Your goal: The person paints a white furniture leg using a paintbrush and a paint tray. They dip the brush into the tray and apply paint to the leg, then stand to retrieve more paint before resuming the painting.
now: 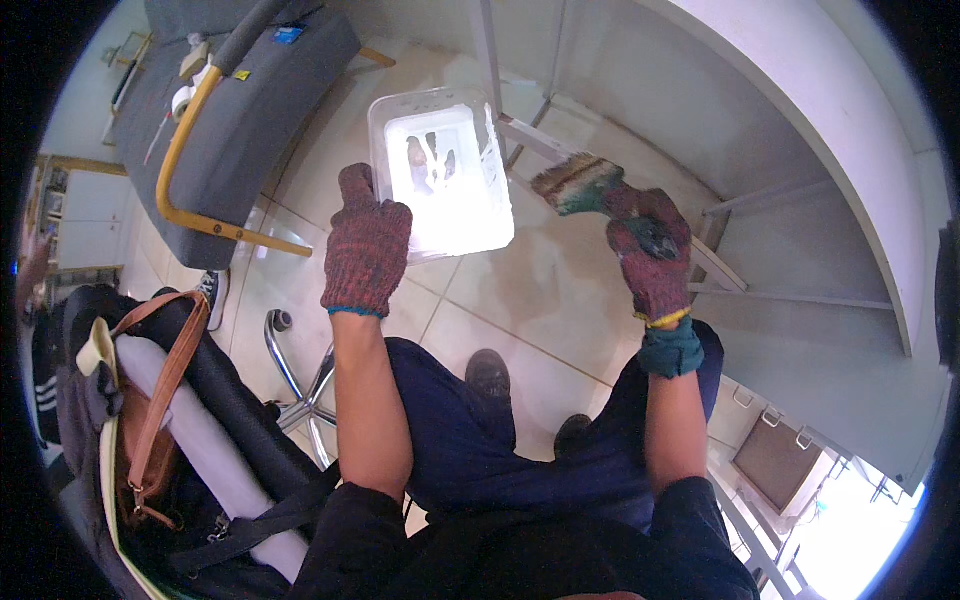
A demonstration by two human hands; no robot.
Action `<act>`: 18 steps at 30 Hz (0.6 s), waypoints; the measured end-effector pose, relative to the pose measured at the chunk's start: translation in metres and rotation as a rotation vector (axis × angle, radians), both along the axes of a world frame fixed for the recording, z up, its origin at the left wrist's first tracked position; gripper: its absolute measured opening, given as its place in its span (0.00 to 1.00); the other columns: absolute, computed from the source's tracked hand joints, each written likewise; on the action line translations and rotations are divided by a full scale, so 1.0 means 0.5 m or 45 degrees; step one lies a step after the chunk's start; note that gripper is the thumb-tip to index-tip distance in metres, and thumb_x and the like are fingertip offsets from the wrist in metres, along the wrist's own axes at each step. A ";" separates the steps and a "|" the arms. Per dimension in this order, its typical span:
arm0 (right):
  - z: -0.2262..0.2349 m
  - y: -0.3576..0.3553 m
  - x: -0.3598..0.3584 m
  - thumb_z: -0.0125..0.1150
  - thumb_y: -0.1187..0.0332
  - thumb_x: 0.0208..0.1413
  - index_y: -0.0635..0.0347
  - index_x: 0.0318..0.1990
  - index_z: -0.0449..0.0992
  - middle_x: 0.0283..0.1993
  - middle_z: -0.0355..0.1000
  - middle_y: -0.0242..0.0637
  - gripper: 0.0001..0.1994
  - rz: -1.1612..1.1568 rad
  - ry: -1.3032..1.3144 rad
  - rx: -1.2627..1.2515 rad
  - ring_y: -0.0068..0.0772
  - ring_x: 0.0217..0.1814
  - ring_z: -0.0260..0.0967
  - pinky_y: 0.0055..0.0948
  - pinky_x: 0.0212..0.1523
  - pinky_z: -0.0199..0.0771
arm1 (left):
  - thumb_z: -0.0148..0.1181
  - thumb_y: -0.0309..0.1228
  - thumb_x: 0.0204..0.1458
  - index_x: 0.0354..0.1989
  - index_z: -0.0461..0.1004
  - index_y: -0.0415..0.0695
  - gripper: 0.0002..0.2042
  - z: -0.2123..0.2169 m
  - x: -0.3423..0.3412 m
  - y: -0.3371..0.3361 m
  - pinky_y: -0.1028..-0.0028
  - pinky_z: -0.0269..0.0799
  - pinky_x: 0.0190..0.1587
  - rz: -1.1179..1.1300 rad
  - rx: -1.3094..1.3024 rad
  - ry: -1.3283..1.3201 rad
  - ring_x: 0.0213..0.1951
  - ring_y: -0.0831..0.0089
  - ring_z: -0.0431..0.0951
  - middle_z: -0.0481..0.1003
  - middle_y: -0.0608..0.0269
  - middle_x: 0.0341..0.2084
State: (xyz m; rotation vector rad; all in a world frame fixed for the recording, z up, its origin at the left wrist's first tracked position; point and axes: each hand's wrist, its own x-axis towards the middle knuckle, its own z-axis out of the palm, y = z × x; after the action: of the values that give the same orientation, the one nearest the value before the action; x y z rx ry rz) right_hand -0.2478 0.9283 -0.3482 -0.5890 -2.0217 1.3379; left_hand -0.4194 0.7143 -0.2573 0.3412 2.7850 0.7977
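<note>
My left hand point(367, 250), in a dark red knit glove, is closed on the left edge of a clear rectangular plastic tub point(380, 125). Bright white paint point(462, 222) lies in the tub, with several darker bare patches on its bottom. In my right hand point(652, 245), gloved the same way with a green band at the wrist, is a wide paintbrush point(578, 182). Its brownish bristles point left toward the tub, apart from it. Green stains show on the brush, and the fingers hide most of its handle.
To the right curves a large white panel point(860, 170), with a pale frame of bars point(720, 265) beneath. A grey sofa point(250, 100) with a wooden arm stands far left. Bags point(165, 400) sit near left, beside a chrome chair base point(312, 405). The floor is tiled.
</note>
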 end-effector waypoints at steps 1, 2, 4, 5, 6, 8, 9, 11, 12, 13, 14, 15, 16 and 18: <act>-0.004 0.003 0.020 0.61 0.77 0.40 0.59 0.35 0.71 0.42 0.71 0.35 0.11 -0.081 -0.082 0.029 0.28 0.44 0.68 0.26 0.47 0.66 | 0.48 0.33 0.46 0.53 0.56 0.43 0.23 -0.003 0.001 -0.005 0.52 0.65 0.45 -0.003 -0.008 0.016 0.43 0.38 0.71 0.70 0.34 0.41; 0.000 0.006 0.040 0.62 0.75 0.40 0.59 0.36 0.72 0.41 0.72 0.35 0.12 -0.086 -0.083 -0.006 0.28 0.44 0.68 0.26 0.46 0.67 | 0.48 0.33 0.46 0.53 0.56 0.43 0.23 -0.006 0.000 -0.009 0.53 0.65 0.45 -0.009 -0.012 0.029 0.43 0.39 0.71 0.70 0.34 0.41; 0.010 0.009 0.069 0.63 0.73 0.38 0.59 0.38 0.73 0.40 0.73 0.35 0.14 -0.101 -0.081 -0.077 0.28 0.44 0.70 0.26 0.44 0.68 | 0.48 0.33 0.46 0.53 0.56 0.43 0.23 -0.015 -0.003 -0.012 0.53 0.65 0.45 -0.023 -0.028 0.056 0.43 0.39 0.71 0.70 0.33 0.40; 0.012 0.009 0.069 0.63 0.73 0.39 0.58 0.38 0.73 0.40 0.73 0.34 0.15 -0.083 0.014 -0.118 0.27 0.43 0.70 0.26 0.44 0.68 | 0.48 0.33 0.46 0.53 0.56 0.43 0.23 -0.016 -0.003 -0.011 0.53 0.65 0.45 -0.031 -0.036 0.071 0.43 0.39 0.71 0.70 0.33 0.40; 0.013 0.005 0.065 0.62 0.73 0.39 0.58 0.38 0.73 0.40 0.73 0.34 0.15 -0.064 0.111 -0.160 0.27 0.43 0.69 0.25 0.43 0.68 | 0.48 0.32 0.46 0.53 0.56 0.43 0.23 -0.014 -0.002 -0.009 0.53 0.65 0.45 -0.006 -0.044 0.046 0.43 0.39 0.71 0.70 0.33 0.40; 0.023 -0.013 0.045 0.62 0.73 0.39 0.58 0.39 0.73 0.39 0.73 0.33 0.15 -0.034 0.201 -0.259 0.26 0.42 0.69 0.25 0.43 0.68 | 0.48 0.32 0.46 0.53 0.56 0.42 0.23 -0.002 0.001 0.000 0.53 0.65 0.45 0.030 -0.063 -0.005 0.44 0.39 0.71 0.70 0.33 0.39; 0.032 -0.025 0.016 0.62 0.73 0.39 0.58 0.38 0.73 0.38 0.72 0.33 0.14 -0.017 0.195 -0.316 0.26 0.41 0.69 0.25 0.43 0.68 | 0.48 0.32 0.46 0.53 0.56 0.42 0.23 -0.007 0.000 -0.001 0.53 0.65 0.45 0.012 -0.060 0.008 0.44 0.39 0.71 0.70 0.33 0.40; 0.033 -0.028 -0.019 0.62 0.73 0.40 0.58 0.38 0.74 0.37 0.72 0.33 0.13 -0.021 0.108 -0.208 0.26 0.40 0.69 0.25 0.42 0.68 | 0.48 0.32 0.47 0.53 0.56 0.42 0.23 -0.010 -0.005 -0.008 0.53 0.66 0.46 -0.021 -0.056 0.042 0.44 0.39 0.70 0.70 0.33 0.40; 0.026 -0.026 -0.029 0.63 0.73 0.40 0.58 0.38 0.74 0.36 0.72 0.32 0.13 -0.044 0.021 -0.041 0.26 0.40 0.68 0.25 0.42 0.68 | 0.48 0.32 0.47 0.53 0.55 0.42 0.23 -0.009 -0.004 -0.007 0.53 0.66 0.46 -0.021 -0.058 0.040 0.44 0.39 0.70 0.70 0.33 0.41; 0.021 -0.026 -0.035 0.63 0.74 0.41 0.58 0.37 0.74 0.36 0.71 0.32 0.12 -0.060 -0.068 0.125 0.25 0.39 0.68 0.25 0.41 0.68 | 0.48 0.32 0.47 0.53 0.55 0.42 0.23 -0.004 0.001 -0.004 0.53 0.66 0.46 -0.015 -0.060 0.037 0.44 0.39 0.70 0.70 0.33 0.41; 0.022 -0.026 -0.030 0.63 0.73 0.41 0.58 0.37 0.74 0.36 0.71 0.32 0.12 -0.079 -0.045 0.021 0.26 0.39 0.68 0.25 0.41 0.68 | 0.48 0.32 0.47 0.53 0.55 0.42 0.23 -0.002 0.003 -0.003 0.53 0.66 0.46 -0.009 -0.062 0.034 0.44 0.39 0.70 0.69 0.34 0.41; 0.025 -0.025 -0.018 0.63 0.73 0.41 0.57 0.37 0.74 0.36 0.71 0.32 0.11 -0.098 -0.024 -0.082 0.26 0.39 0.68 0.25 0.41 0.67 | 0.48 0.32 0.48 0.53 0.55 0.42 0.23 -0.003 0.000 -0.004 0.53 0.65 0.46 -0.017 -0.053 0.037 0.44 0.39 0.70 0.69 0.34 0.42; 0.027 -0.021 -0.004 0.63 0.73 0.42 0.57 0.36 0.74 0.36 0.71 0.32 0.11 -0.111 -0.004 -0.185 0.26 0.38 0.68 0.25 0.41 0.67 | 0.48 0.32 0.48 0.53 0.56 0.42 0.23 -0.004 0.000 -0.006 0.53 0.65 0.46 -0.019 -0.044 0.037 0.45 0.39 0.70 0.69 0.34 0.42; 0.017 -0.015 0.026 0.63 0.73 0.42 0.58 0.36 0.74 0.35 0.71 0.33 0.11 -0.171 0.062 -0.308 0.27 0.38 0.68 0.25 0.40 0.67 | 0.48 0.33 0.48 0.53 0.56 0.42 0.22 -0.002 0.004 -0.006 0.53 0.65 0.46 -0.002 -0.052 0.032 0.45 0.39 0.70 0.70 0.35 0.42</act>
State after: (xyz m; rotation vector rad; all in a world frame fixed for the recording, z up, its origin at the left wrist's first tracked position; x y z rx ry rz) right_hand -0.2348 0.9209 -0.3397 -0.7781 -1.7610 1.5096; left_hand -0.4175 0.7113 -0.2581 0.3482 2.8201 0.7400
